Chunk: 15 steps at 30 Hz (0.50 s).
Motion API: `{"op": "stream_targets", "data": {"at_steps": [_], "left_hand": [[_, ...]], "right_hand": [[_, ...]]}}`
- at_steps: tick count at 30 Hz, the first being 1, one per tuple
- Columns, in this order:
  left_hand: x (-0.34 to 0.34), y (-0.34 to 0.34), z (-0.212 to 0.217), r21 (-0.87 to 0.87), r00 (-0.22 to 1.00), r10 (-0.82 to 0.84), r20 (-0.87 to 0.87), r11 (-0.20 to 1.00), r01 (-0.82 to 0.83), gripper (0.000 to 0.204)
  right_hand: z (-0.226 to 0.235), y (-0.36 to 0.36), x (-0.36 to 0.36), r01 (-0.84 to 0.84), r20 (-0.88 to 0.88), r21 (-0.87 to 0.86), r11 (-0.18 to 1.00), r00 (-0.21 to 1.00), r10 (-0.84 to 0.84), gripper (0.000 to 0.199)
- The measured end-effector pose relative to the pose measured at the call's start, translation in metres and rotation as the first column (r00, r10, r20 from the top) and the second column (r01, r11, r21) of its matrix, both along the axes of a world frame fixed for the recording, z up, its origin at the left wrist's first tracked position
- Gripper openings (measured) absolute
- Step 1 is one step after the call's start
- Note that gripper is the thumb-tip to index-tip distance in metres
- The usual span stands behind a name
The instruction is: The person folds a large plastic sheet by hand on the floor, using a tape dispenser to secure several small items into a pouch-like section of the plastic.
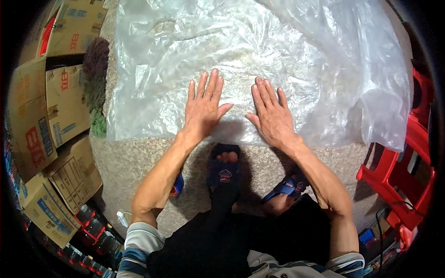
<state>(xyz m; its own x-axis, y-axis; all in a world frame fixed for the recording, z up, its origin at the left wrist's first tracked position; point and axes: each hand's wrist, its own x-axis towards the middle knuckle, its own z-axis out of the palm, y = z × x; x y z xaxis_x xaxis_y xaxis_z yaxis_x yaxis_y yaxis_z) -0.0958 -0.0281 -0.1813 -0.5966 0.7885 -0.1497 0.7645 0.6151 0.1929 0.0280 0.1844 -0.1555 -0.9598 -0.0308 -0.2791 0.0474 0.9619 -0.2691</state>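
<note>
A large sheet of clear plastic [324, 88], wrinkled and shiny, lies spread over the floor ahead of me. Over its near part is my left hand [203, 107], palm down with the fingers stretched and slightly apart. To its right my right hand [272, 111] is also palm down, its thumb held away from the fingers. Both hands appear to rest on the sheet, and neither grips anything. The sheet's near edge runs just below my wrists, in front of my sandals.
Cardboard boxes [69, 99] are stacked along the left, with a dark bristly bundle [96, 69] beside them. Red plastic stools [394, 180] stand at the right, close to the sheet's corner. My feet, in dark blue sandals [224, 171], are on the speckled floor [134, 162].
</note>
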Motion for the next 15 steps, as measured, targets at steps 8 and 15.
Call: {"op": "stream_targets", "data": {"at_steps": [8,15], "left_hand": [[0.017,0.014,-0.008,0.016,0.995,-0.078,0.057,0.997,0.077,0.084],[-0.032,-0.050,0.011,-0.202,0.949,0.315,-0.026,0.928,-0.314,0.081]], "right_hand": [[-0.007,0.002,0.004,-0.021,-0.061,0.041,0.999,0.998,0.024,0.080],[-0.007,-0.001,0.006,-0.060,-0.050,0.098,0.993,0.997,0.065,0.079]]}}
